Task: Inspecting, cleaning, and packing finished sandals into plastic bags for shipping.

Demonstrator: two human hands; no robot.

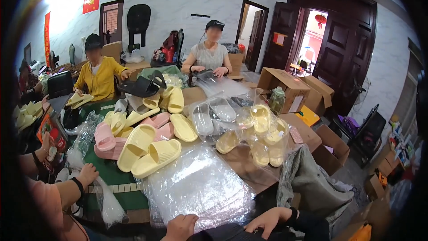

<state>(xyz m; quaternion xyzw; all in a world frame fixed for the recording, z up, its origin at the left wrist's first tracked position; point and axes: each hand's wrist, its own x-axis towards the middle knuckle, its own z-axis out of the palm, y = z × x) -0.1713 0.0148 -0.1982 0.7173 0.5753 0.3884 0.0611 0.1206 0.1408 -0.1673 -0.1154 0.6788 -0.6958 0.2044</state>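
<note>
A flat, roughly rectangular stack of clear, glossy plastic bags [196, 189] lay at the near edge of the desk [135, 201], which showed a green top. The person's left hand [182, 228] was at the stack's near edge, its fingers bent and close together with the tips against the film; whether they pinched a layer could not be told. The right hand [269, 224] hung over black cloth [223, 233], its fingers loosely curled and slightly parted; nothing showed in them, though the lower tips were hard to make out. Such thin, slick film probably called for a light rub of thumb against fingertip at one corner, so that a single layer came free, while the other hand steadied the rest; a hard tug could have dragged the whole stack. Just beyond lay a pair of pale-yellow ribbed slippers [162, 155], the nearer one overlapping the film, so it might have snagged a lifted bag. Farther out were glossy pink slippers [105, 138], black slippers [140, 87] and, to the right, yellow slippers in clear wrapping [261, 117]. Two co-workers sat across the desk, one in a yellow top [104, 78], one in a grey top [209, 56].
</note>
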